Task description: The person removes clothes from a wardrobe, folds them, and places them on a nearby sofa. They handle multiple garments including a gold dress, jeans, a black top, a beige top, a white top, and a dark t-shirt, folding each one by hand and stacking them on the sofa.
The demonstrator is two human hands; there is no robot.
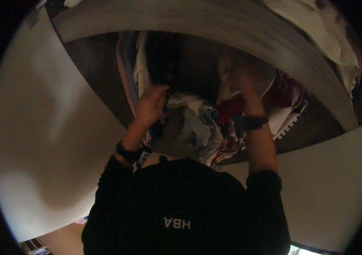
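Observation:
Inside a dark wardrobe compartment, my left hand (151,105) is at the left edge of a large black cloth item (184,67); its fingers are bent, and whether they grip the cloth is unclear. My right hand (239,76) reaches deeper on the right, blurred and dim, beside a pale rounded thing; its fingers cannot be made out. Between my forearms lies a crumpled heap of white and grey cloth (196,124). Dark red cloth (232,106) is next to my right wrist. Both wrists wear dark bands.
Folded clothes (126,70) stand in a stack at the left of the compartment. More garments, one with a striped edge (282,124), lie at the right. A grey shelf board (200,19) crosses above, with pale cloth (321,35) on it. Light door panels (50,127) flank both sides.

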